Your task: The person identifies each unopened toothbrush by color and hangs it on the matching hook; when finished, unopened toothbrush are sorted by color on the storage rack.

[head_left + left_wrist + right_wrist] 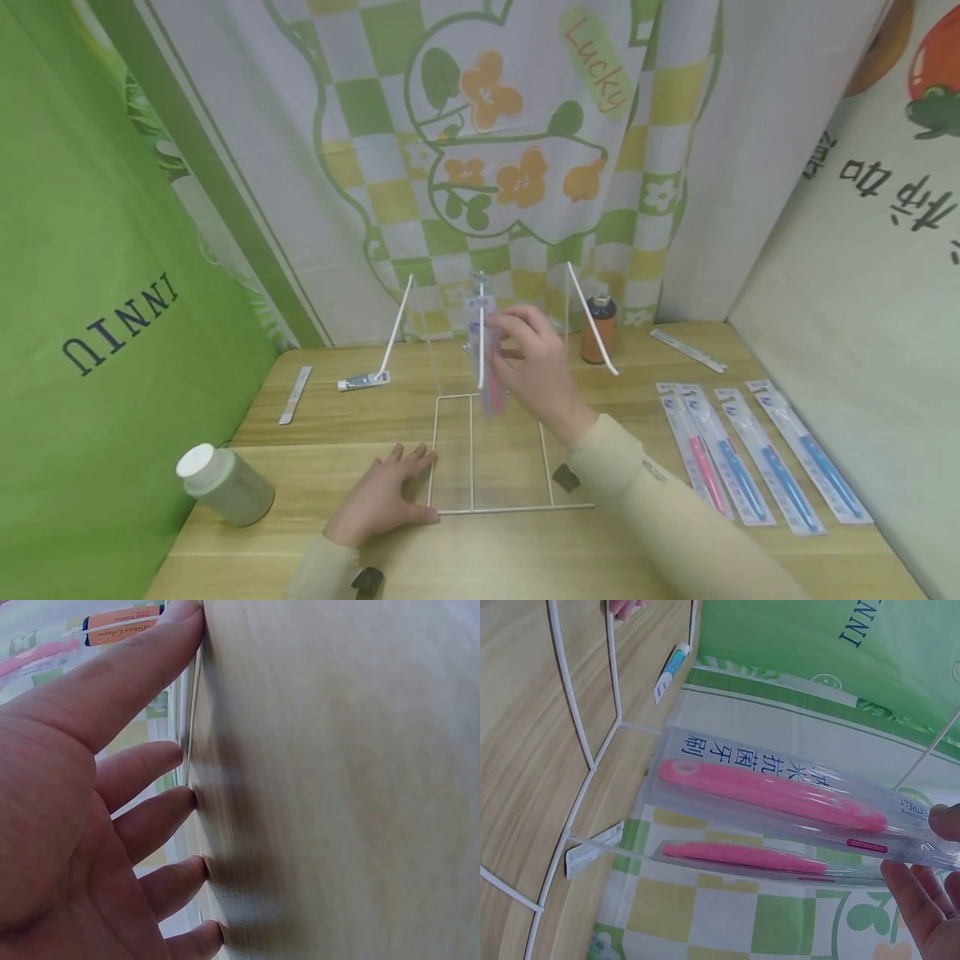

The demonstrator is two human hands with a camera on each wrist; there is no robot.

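The right hand (536, 362) pinches a packaged pink toothbrush (491, 367) at its upper end, holding it upright against the middle peg of the white wire rack (491, 454), which stands at the centre of the wooden table (480, 550). The left hand (386, 492) lies flat with fingers spread on the table, its fingertips (196, 796) touching the left edge of the rack's base. Four more packaged toothbrushes (757, 454) lie side by side near the table's right edge, and a white-capped bottle (223, 483) lies near its left edge.
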